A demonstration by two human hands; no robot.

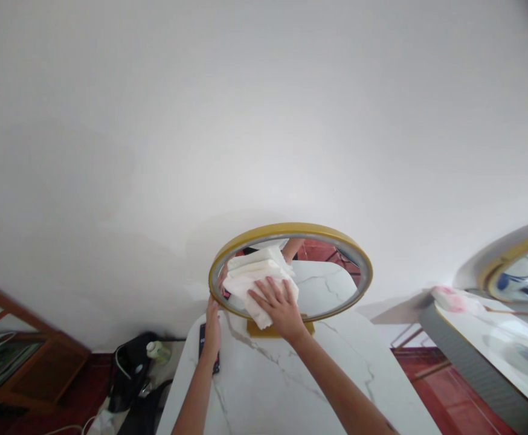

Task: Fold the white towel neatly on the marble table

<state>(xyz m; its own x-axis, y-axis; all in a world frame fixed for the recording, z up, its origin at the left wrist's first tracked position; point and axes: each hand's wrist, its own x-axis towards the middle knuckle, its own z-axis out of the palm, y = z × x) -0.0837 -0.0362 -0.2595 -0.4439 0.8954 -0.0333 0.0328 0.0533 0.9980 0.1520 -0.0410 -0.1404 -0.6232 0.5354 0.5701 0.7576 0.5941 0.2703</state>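
Observation:
A round mirror point(331, 284) with a gold frame stands on a gold base at the back of a white marble table point(264, 386). My right hand point(278, 304) lies flat with fingers spread on a folded white cloth point(250, 279), pressing it against the left part of the glass. My left hand point(212, 326) grips the mirror's lower left rim. The mirror reflects the cloth, an arm and the tabletop.
A dark phone point(203, 349) lies on the table under my left wrist. A black bag point(130, 368) and a small bottle point(157, 350) sit on the floor at the left, beside a wooden shelf point(23, 362). At the right stands another marble table point(486, 338) with a second gold mirror point(518, 266).

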